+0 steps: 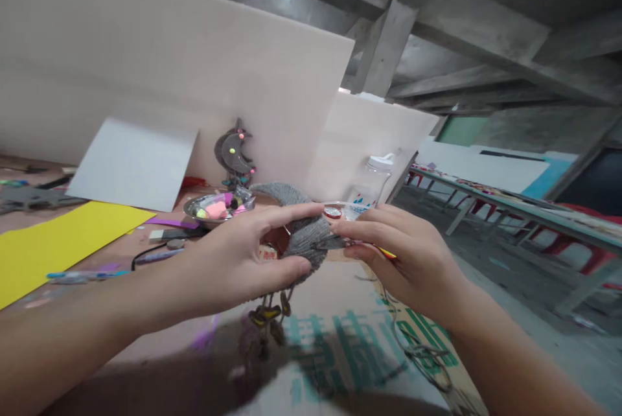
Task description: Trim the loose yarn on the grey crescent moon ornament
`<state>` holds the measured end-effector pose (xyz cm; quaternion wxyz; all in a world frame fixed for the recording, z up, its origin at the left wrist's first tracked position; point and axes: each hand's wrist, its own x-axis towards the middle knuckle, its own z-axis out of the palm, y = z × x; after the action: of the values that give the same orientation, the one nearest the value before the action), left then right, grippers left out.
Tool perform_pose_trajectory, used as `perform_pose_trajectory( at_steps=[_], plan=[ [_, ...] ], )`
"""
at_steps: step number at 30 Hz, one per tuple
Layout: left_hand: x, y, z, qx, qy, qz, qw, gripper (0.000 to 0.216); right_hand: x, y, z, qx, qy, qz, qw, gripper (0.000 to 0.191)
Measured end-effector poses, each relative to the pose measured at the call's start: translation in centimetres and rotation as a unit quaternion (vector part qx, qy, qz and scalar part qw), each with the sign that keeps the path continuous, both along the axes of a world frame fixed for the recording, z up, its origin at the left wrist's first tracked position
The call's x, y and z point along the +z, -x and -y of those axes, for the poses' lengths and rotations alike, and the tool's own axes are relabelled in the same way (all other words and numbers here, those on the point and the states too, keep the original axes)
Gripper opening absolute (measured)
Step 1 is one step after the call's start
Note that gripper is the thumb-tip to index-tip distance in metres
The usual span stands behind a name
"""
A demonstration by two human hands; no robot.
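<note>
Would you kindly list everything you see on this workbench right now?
yarn-wrapped crescent: one, grey, between both hands
yellow sheet: one, yellow, flat at left
white sheet: one, white, leaning on the board
metal dish: one, silver, colourful bits inside, behind left hand
finished crescent: one, dark grey, propped against the board
bottle: one, clear, white cap, behind right hand
cardboard: one, tan, teal print, under the hands
left hand: one, gripping the crescent
right hand: one, fingertips at the crescent's edge
</note>
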<state>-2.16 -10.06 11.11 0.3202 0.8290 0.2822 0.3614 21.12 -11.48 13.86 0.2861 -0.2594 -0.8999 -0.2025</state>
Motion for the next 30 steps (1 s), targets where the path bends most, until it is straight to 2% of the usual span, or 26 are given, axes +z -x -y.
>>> perform_pose_trajectory(
  at_steps=[16, 22, 30],
  plan=[
    [-0.29, 0.19, -0.19, 0.004, 0.015, 0.023, 1.000, 0.054, 0.03, -0.32, 0.08, -0.023, 0.022, -0.007, 0.999, 0.020],
    [-0.27, 0.11, -0.25, -0.003, 0.047, 0.030, 0.998, 0.055, -0.01, -0.17, 0.03, -0.006, 0.007, -0.002, 1.000, 0.021],
    [-0.27, 0.16, -0.41, -0.003, 0.035, 0.029, 0.999, 0.055, -0.27, -0.07, -0.36, 0.011, 0.005, 0.001, 1.000, 0.021]
  ],
)
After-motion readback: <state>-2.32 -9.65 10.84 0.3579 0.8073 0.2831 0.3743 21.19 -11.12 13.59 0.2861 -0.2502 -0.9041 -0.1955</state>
